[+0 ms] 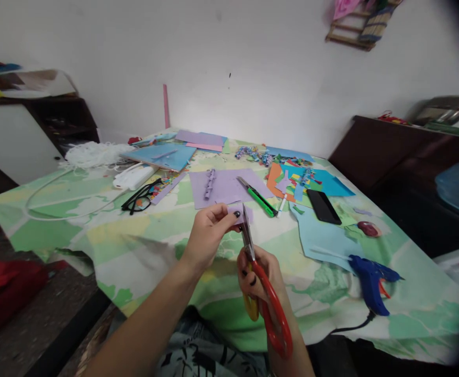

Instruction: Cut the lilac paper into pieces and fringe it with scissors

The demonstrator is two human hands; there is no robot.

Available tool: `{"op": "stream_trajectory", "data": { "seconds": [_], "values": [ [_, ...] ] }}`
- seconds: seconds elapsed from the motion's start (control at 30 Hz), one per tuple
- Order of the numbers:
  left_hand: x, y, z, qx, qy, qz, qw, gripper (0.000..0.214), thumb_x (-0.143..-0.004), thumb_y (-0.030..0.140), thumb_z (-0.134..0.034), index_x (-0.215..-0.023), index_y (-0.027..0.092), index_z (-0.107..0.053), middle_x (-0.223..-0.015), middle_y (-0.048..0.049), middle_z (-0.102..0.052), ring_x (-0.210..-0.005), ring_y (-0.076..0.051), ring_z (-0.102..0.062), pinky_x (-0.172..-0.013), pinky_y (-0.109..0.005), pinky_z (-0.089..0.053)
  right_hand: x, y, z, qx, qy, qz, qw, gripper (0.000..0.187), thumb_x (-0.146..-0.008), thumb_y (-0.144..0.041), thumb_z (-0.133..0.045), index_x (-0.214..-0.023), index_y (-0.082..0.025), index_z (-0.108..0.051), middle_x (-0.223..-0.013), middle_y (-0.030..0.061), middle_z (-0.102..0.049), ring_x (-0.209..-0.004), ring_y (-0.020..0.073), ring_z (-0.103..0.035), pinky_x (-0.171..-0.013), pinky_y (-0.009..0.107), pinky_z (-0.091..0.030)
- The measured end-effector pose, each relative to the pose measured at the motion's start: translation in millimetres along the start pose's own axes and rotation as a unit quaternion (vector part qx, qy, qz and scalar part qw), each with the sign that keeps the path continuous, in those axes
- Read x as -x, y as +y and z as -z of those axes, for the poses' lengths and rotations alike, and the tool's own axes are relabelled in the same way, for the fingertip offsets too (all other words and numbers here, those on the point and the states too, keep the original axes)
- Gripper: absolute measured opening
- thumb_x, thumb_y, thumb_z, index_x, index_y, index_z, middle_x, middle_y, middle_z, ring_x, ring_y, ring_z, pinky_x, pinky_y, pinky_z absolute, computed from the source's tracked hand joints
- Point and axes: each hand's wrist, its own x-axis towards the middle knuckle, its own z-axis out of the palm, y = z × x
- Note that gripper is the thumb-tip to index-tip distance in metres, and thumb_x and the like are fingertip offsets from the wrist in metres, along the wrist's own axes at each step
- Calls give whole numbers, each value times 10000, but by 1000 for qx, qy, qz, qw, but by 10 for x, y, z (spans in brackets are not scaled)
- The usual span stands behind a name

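My left hand [209, 230] pinches a small piece of purple paper [247, 213] between thumb and fingers, above the front of the table. My right hand [262, 275] is wrapped round a pair of scissors [274, 309] with red and yellow handles. Their blades point up and away from me and meet the purple piece; I cannot tell how far into it they reach. Beyond my hands lies a purple sheet [233, 180] bearing a rolled purple paper tube [210, 184]. A green utility knife [258, 198] rests across its right edge.
On the right are a blue glue gun [370, 283], a black phone [323, 206], a light blue sheet [319, 235] and paper scraps [292, 180]. Black glasses [141, 196], a white power strip [135, 176] and a blue folder [162, 155] lie left. A wall [213, 63] stands behind.
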Motion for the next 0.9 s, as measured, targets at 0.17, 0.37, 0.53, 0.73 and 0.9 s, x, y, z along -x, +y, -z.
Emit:
{"op": "stream_trajectory", "data": {
  "seconds": [0.17,0.37,0.53,0.73,0.9],
  "values": [
    [24,-17,-17,-10,4,8,1000,93,-726,201,-673,-683,125,-641,-654,-5,-615,-634,-129,-595,-656,-278,-491,38,79,26,-2,6,9,1000,457,-657,-563,-733,-729,-182,-492,-645,-43,-387,-475,63,-279,-391,197,-214],
    [31,-39,-9,-9,2,9,1000,82,-724,191,-672,-690,122,-642,-649,0,-615,-631,-119,-587,-641,-261,-484,51,129,32,-15,12,3,1000,488,-654,-607,-717,-740,-184,-489,-631,-45,-388,-449,55,-262,-361,192,-205],
    [37,-44,-1,-9,7,11,1000,84,-728,188,-673,-690,122,-637,-644,5,-607,-639,-123,-598,-640,-260,-482,39,116,1,-25,22,0,999,478,-627,-575,-754,-711,-181,-498,-597,-57,-385,-454,54,-274,-374,187,-215],
    [42,-36,-1,-7,7,15,1000,109,-723,197,-677,-664,127,-618,-639,8,-599,-639,-127,-608,-640,-262,-484,42,82,-41,-21,35,-11,999,468,-622,-549,-764,-689,-180,-484,-588,-61,-376,-445,46,-268,-363,180,-208],
    [41,-24,0,-4,7,17,1000,118,-711,206,-683,-657,129,-612,-643,4,-604,-637,-130,-613,-639,-262,-488,50,41,-79,-17,48,-12,999,475,-609,-551,-768,-684,-182,-477,-580,-63,-367,-448,49,-259,-365,182,-198]
  ]
}}
